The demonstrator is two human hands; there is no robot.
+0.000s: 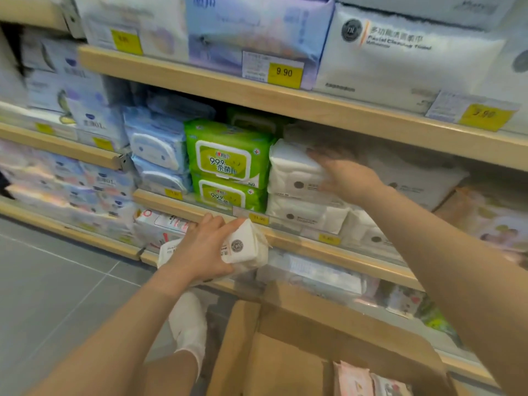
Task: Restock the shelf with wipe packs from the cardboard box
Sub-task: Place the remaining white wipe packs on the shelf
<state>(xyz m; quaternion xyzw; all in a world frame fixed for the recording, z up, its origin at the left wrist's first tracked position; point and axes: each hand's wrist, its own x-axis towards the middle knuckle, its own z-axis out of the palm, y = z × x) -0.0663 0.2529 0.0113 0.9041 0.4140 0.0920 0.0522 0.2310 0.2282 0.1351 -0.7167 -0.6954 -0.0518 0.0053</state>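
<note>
My left hand grips a white wipe pack with a round dark logo, held just in front of the wooden edge of the middle shelf. My right hand reaches onto that shelf, fingers spread flat against the top white pack of a stack. It presses on the pack without closing around it. The open cardboard box stands on the floor below my arms, with pink packs showing inside at the bottom.
Green wipe packs stand left of the white stack, blue ones further left. An upper shelf with large packs and yellow price tags overhangs. Grey tiled floor lies left; my white-socked foot is by the box.
</note>
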